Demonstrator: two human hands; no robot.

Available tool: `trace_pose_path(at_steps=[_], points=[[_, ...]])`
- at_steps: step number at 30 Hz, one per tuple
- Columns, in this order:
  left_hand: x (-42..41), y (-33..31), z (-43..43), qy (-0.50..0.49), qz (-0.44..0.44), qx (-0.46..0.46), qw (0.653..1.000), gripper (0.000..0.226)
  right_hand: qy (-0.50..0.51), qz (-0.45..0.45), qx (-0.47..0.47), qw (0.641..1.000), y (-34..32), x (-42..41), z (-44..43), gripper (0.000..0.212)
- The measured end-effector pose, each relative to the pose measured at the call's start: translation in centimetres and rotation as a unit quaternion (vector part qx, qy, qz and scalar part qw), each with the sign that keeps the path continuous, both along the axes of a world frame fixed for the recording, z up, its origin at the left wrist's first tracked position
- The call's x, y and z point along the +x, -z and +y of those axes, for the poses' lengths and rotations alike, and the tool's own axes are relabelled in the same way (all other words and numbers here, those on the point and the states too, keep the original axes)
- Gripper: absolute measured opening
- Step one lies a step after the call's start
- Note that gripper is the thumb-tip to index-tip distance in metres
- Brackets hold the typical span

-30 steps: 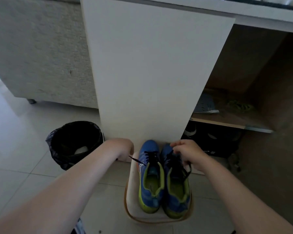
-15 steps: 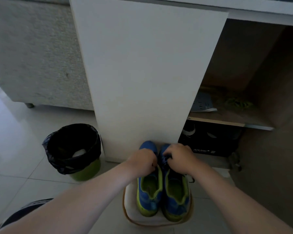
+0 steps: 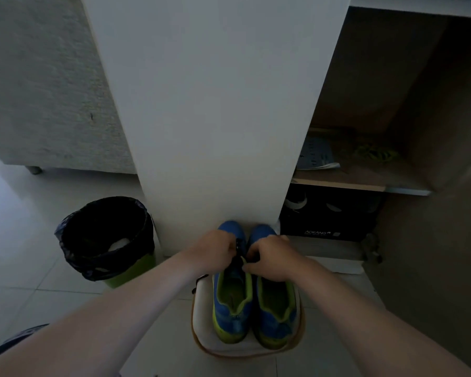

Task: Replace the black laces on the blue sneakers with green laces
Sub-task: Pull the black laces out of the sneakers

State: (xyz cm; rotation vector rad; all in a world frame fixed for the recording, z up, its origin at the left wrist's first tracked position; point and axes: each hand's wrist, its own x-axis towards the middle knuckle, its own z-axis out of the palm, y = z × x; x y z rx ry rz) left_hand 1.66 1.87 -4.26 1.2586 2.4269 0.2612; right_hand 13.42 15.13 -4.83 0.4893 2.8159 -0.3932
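Note:
Two blue sneakers with yellow-green linings stand side by side on a small white stool [image 3: 201, 330], toes pointing away from me. The left sneaker [image 3: 233, 300] and the right sneaker [image 3: 276, 308] touch each other. My left hand [image 3: 214, 250] and my right hand [image 3: 271, 258] meet over the lacing of the left sneaker, fingers pinched on its black lace [image 3: 239, 250]. Most of the lace is hidden under my fingers. Green laces [image 3: 375, 153] lie on the open cabinet's shelf at the right.
A white cabinet door [image 3: 201, 118] stands directly behind the stool. A green bin with a black liner [image 3: 106, 238] sits on the tiled floor to the left. A black shoe box [image 3: 326, 216] fills the cabinet's lower compartment. A grey sofa [image 3: 38, 91] is at the back left.
My hands, apart a second ago on either side of the sneakers, have come together over the left sneaker's lacing. The view has shifted down and closer.

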Motion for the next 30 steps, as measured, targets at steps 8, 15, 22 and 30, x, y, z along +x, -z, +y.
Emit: trace_pose_path(at_steps=[8,15,22,30], points=[[-1.2,0.3,-0.8,-0.064,-0.019,0.016,0.998,0.023,0.027,0.041,-0.026,0.998,0.1,0.0,-0.8,0.035],[-1.2,-1.0,0.0,-0.058,0.072,-0.059,0.994,0.021,0.019,0.04,-0.041,0.998,0.4,-0.8,-2.4,0.036],[-2.5,-0.9,-1.1,-0.107,-0.06,-0.017,0.992,0.019,0.058,0.09,-0.042,0.993,-0.1,-1.6,-2.8,0.026],[-1.8,-2.5,-0.9,0.035,0.041,0.003,0.999,0.026,0.065,0.149,-0.031,0.986,-1.1,-2.7,-2.7,0.047]])
